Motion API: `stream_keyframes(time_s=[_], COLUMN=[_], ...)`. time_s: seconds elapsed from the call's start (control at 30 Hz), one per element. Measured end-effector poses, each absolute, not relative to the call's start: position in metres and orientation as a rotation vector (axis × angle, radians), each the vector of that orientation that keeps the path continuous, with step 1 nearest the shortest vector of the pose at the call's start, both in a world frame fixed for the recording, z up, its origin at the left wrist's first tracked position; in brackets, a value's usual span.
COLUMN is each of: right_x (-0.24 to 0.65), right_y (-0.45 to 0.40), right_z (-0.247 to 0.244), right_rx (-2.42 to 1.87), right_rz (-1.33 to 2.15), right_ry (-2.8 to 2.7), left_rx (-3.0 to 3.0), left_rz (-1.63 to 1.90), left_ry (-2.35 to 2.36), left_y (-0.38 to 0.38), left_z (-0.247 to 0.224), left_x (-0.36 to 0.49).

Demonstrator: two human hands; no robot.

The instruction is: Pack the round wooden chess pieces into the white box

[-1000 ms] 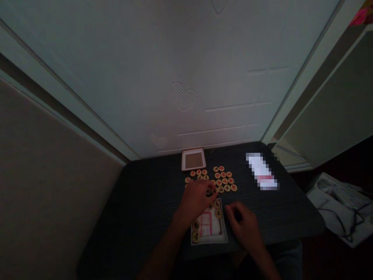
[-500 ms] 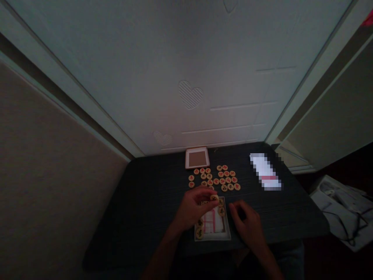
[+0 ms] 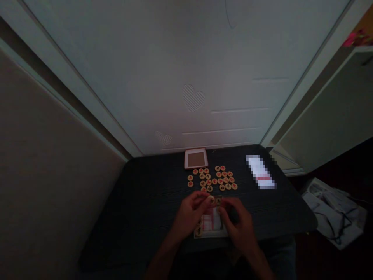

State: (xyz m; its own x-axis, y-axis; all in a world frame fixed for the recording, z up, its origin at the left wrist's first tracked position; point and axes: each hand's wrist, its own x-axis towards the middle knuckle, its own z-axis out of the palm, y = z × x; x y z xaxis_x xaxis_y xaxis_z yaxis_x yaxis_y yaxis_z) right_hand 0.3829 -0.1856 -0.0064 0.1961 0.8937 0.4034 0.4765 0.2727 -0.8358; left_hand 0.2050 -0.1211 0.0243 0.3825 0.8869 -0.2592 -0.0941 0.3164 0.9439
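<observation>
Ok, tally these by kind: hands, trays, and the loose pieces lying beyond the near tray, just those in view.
Hands: 2 (left hand, right hand)
Trays: 2 (near tray, far tray)
Loose pieces: 23
Total: 27

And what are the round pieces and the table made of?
The round pieces look like smooth, pale wood, maybe plastic: they're tan with red or black marks. The table could be dark wood or laminate, fairly matt: faint streaks show like grain.
</observation>
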Motion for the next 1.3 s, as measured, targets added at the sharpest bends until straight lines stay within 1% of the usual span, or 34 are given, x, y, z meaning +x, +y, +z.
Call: stream_keyframes(time_s=[0.3,0.43,0.57,0.7,0.87,0.97,1.17,1.3], right_x=[0.357,0.352,0.351,0.354,0.362,0.363,0.361,0.360], right_y=[-0.181,-0.183,-0.183,-0.182,-0.184,-0.186,-0.183,-0.177], right_z=[0.007,0.006,0.005,0.004,-0.008,-0.019,-0.030,-0.030], right_rx=[-1.248,-1.247,-1.268,-1.315,-1.469,-1.519,-1.477,-1.465], right_rz=[0.518,0.564,0.663,0.788,0.644,0.548,0.362,0.263], right_ry=[-1.512,-1.489,-1.477,-1.449,-1.542,-1.670,-1.996,-2.105], left_rx=[0.977,1.043,1.085,1.171,1.588,1.786,1.985,2.031], left_rz=[0.763,0.769,0.837,0.813,0.899,0.811,0.630,0.574], left_ry=[0.846,0.864,0.907,0.957,1.284,1.406,1.435,1.392], left_y=[-0.137,-0.138,-0.138,-0.137,-0.136,-0.140,-0.149,-0.150], left_z=[0.032,0.024,0.014,0.010,0.001,-0.008,-0.005,0.001], left_x=[0.188,0.178,0.174,0.168,0.155,0.152,0.157,0.159])
